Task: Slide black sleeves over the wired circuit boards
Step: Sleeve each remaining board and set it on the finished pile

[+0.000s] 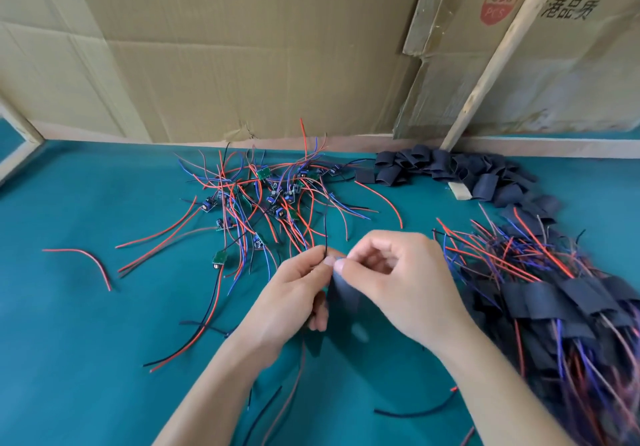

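Right now I see the green tabletop [86, 307] under everything, with a wall of brown cardboard [242, 47] standing along its far edge. By the right edge lies a big heap of finished boards [554, 300], each one in a black wrap with red and blue wires sticking out. Toward the far edge, in the middle, sits a messy pile of bare circuit boards [263, 199], small green pieces with long red, blue and black wires going every way. At the far right corner is a pile of empty black sleeves [450, 172], with a little block of wood [460, 190] among them. One loose red wire [86, 262] lies alone near the left edge.

Near the middle of the tabletop my two hands meet. My left hand [294, 300] pinches a thin black wire [325, 237] that stands up from its fingers. My right hand [398, 279] pinches the top of one black sleeve [346, 310], which hangs down between both hands. It is blurry, so I cannot tell if a board is inside it.
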Tool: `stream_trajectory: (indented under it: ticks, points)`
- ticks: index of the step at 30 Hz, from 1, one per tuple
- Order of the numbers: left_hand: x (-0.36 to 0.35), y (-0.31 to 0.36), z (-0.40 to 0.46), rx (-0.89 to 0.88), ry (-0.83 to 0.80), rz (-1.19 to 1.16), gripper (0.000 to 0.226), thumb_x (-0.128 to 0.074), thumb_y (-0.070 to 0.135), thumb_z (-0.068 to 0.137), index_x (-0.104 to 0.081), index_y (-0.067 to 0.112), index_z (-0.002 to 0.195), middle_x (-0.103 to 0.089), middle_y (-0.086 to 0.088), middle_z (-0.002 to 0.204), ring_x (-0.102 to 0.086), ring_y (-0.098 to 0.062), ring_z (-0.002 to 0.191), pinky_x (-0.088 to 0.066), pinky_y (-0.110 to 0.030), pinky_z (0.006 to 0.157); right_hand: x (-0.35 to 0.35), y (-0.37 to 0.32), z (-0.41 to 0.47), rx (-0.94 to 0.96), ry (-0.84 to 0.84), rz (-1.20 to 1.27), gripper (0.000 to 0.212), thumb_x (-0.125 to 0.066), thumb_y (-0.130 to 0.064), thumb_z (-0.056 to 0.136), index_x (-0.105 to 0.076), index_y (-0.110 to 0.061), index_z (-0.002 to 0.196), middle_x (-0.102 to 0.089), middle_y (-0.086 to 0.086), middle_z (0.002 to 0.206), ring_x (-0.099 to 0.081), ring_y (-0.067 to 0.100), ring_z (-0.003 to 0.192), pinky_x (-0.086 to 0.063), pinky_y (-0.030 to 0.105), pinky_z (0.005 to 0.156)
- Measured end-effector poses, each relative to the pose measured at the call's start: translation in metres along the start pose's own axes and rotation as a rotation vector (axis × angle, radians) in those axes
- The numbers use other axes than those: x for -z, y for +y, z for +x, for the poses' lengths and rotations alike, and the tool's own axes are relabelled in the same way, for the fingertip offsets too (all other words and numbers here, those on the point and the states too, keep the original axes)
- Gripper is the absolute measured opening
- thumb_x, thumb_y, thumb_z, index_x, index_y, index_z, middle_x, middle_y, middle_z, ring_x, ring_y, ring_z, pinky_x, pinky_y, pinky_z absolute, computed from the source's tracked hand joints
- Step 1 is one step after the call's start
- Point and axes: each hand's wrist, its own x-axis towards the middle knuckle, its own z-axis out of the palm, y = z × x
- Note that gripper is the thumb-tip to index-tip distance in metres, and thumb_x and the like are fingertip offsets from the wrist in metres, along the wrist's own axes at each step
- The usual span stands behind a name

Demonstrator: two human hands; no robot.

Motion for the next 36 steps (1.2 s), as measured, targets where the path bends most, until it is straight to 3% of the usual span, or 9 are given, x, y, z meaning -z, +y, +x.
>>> stream_trajectory:
  ticks: [4, 7, 13, 15, 18, 21, 24, 27, 36]
  points:
    - [0.000, 0.001, 0.000, 0.017, -0.023, -0.007, 0.028, -0.042, 0.023, 0.109, -0.067, 0.016, 0.099, -0.070, -0.012, 0.085, -0.047, -0.015, 0.043, -0.035, -0.021, 0.042, -0.014, 0.013, -0.010, 0.006, 0.252, 0.044, 0.020, -0.080, -0.021, 0.085, -0.068, -0.021, 0.069, -0.069, -0.013, 0.063, -0.064, 0.008, 0.056, -0.049, 0.019, 0.058]
    - [-0.002, 0.001, 0.000, 0.034, -0.056, 0.039, 0.031, -0.042, 0.022, 0.109, -0.064, 0.014, 0.089, -0.072, -0.008, 0.079, -0.046, -0.014, 0.043, -0.035, -0.020, 0.042, -0.021, 0.016, -0.017, -0.009, 0.345, 0.077, 0.018, -0.080, -0.021, 0.084, -0.068, -0.023, 0.071, -0.071, -0.015, 0.070, -0.066, 0.007, 0.060, -0.049, 0.017, 0.061]
    - [0.002, -0.003, 0.000, 0.018, 0.021, 0.011, 0.030, -0.044, 0.021, 0.109, -0.061, 0.006, 0.090, -0.047, -0.001, 0.063, -0.036, -0.014, 0.045, -0.032, -0.017, 0.043, -0.020, 0.019, -0.024, -0.137, 0.066, 0.555, 0.010, -0.082, -0.018, 0.073, -0.076, -0.015, 0.081, -0.080, -0.008, 0.096, -0.075, 0.010, 0.101, -0.056, 0.019, 0.083]
    - [0.004, -0.002, -0.001, 0.006, 0.002, -0.014, 0.033, -0.043, 0.021, 0.109, -0.067, 0.016, 0.086, -0.046, -0.003, 0.066, -0.037, -0.012, 0.048, -0.032, -0.017, 0.041, -0.017, 0.018, -0.023, -0.139, -0.013, 0.625, 0.016, -0.085, -0.015, 0.072, -0.076, -0.017, 0.084, -0.080, -0.004, 0.103, -0.078, 0.019, 0.094, -0.058, 0.024, 0.082]
    - [0.003, 0.000, -0.002, 0.013, -0.066, 0.005, 0.037, -0.044, 0.023, 0.109, -0.067, 0.025, 0.079, -0.048, -0.001, 0.061, -0.034, -0.012, 0.045, -0.028, -0.017, 0.040, -0.010, 0.015, -0.021, -0.131, -0.029, 0.604, 0.020, -0.086, -0.016, 0.071, -0.076, -0.022, 0.087, -0.080, 0.004, 0.094, -0.076, 0.021, 0.081, -0.061, 0.030, 0.077]
    - [0.001, 0.000, -0.002, -0.004, -0.122, 0.040, 0.032, -0.047, 0.028, 0.107, -0.068, 0.028, 0.081, -0.042, 0.001, 0.057, -0.030, -0.010, 0.045, -0.028, -0.015, 0.041, 0.005, 0.016, -0.015, -0.150, 0.131, 0.707, 0.026, -0.087, -0.010, 0.068, -0.076, -0.021, 0.088, -0.079, 0.010, 0.088, -0.070, 0.016, 0.069, -0.056, 0.025, 0.066]
    - [0.002, 0.000, -0.003, -0.018, -0.199, 0.077, 0.031, -0.047, 0.034, 0.101, -0.075, 0.022, 0.102, -0.036, 0.000, 0.059, -0.031, -0.011, 0.050, -0.031, -0.016, 0.044, 0.024, 0.022, -0.009, -0.208, 0.375, 0.933, 0.030, -0.085, -0.015, 0.067, -0.072, -0.013, 0.094, -0.077, 0.005, 0.084, -0.064, 0.015, 0.063, -0.055, 0.023, 0.066]
    - [0.002, -0.001, -0.004, -0.015, -0.297, 0.118, 0.034, -0.046, 0.037, 0.099, -0.075, 0.024, 0.110, -0.037, 0.000, 0.057, -0.033, -0.012, 0.045, -0.031, -0.017, 0.047, 0.027, 0.024, -0.007, -0.253, 0.469, 1.036, 0.033, -0.079, -0.019, 0.069, -0.069, -0.007, 0.098, -0.072, 0.002, 0.077, -0.064, 0.013, 0.062, -0.056, 0.021, 0.067]
    - [0.003, 0.001, -0.006, 0.020, -0.368, 0.143, 0.033, -0.047, 0.039, 0.100, -0.074, 0.028, 0.115, -0.037, 0.008, 0.054, -0.033, -0.010, 0.046, -0.030, -0.017, 0.048, 0.022, 0.028, -0.006, -0.288, 0.328, 1.053, 0.036, -0.083, -0.020, 0.064, -0.070, -0.009, 0.095, -0.073, 0.004, 0.080, -0.061, 0.013, 0.060, -0.054, 0.021, 0.063]
